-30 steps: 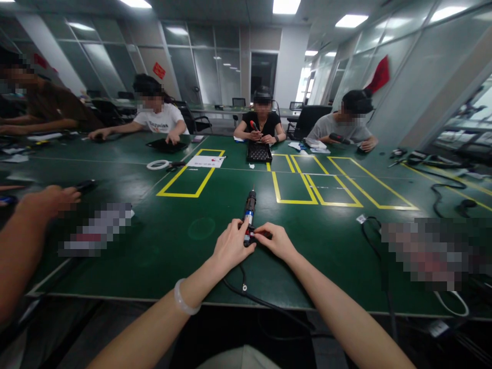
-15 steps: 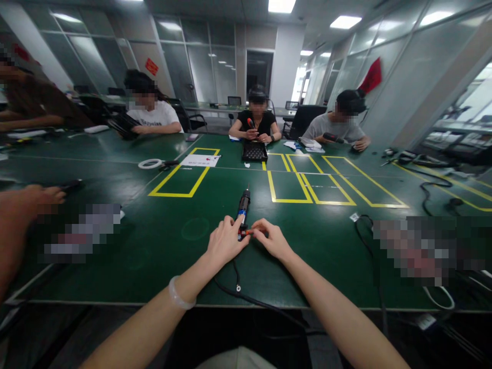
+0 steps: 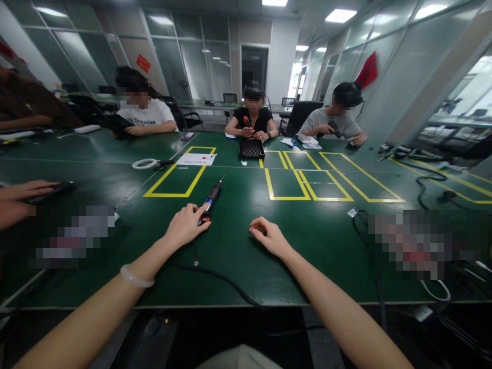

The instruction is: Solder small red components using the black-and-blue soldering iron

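The left hand (image 3: 187,224) lay closed over the rear part of a slim electric screwdriver (image 3: 212,196), its thumb against the tool's near end. The screwdriver was at the green surface (image 3: 234,251), just short of the yellow tape outline (image 3: 167,195), its bit pointing away and slanting to the right. Half a second earlier the tool had stood nearly in line with the wearer's body and both hands had met at its near end; at this moment tool and left hand had shifted leftward, and the right hand (image 3: 271,237) stood well apart from them. The fingers of the right hand were curled toward the thumb; whether they held anything could not be told. A black cord (image 3: 226,280) and a small metal ring (image 3: 196,263), near the left wrist, had shifted leftward as well. Across the surface, the co-worker in a white shirt (image 3: 163,117) held up a dark flat object (image 3: 119,125), which had lain lower one second earlier. The printed sheet (image 3: 196,160) remained over the far part of the outline.
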`<state>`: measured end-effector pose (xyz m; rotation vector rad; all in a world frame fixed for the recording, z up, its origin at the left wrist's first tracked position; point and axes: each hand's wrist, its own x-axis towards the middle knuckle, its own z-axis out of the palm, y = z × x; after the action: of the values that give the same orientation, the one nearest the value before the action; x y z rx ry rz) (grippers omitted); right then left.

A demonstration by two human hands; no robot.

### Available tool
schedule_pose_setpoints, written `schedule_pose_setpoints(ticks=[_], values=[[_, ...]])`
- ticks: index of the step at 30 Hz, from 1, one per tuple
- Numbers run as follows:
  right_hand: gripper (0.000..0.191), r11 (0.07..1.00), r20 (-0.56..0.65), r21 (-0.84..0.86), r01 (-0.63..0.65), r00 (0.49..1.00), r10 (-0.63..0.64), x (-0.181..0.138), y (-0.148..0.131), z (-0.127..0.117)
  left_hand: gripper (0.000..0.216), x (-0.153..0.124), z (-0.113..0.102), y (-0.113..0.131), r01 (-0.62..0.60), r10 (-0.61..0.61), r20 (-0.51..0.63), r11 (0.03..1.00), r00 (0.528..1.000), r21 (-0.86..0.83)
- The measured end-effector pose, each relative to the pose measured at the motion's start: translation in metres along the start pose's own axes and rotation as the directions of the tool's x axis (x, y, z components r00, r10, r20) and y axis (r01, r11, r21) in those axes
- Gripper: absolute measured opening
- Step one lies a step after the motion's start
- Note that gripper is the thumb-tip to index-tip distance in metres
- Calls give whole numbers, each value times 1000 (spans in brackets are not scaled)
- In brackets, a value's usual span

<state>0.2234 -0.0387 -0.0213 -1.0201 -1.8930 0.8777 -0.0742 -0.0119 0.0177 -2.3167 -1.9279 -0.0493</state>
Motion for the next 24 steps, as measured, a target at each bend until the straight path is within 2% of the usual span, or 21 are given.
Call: schedule_pose_setpoints(ticks=[7,13,15,18,24], values=[[16,1000,-4,-31,1,1000,-1,1,1,4,69,26,11,-99,186,-187,47,982,981,40],[15,999,0,-53,9,1000,-9,2,2,7,67,41,23,-165,246,-247,43,969,968,23],[15,998,4,-60,8,1000,-8,2,2,7,65,42,22,-176,272,-274,36,961,961,51],[15,998,8,-64,4,1000,-4,2,1,7,60,41,16,-179,303,-306,22,948,952,94],[14,998,13,-70,5,1000,-5,2,1,5,50,29,7,-153,335,-329,-63,929,942,159]])
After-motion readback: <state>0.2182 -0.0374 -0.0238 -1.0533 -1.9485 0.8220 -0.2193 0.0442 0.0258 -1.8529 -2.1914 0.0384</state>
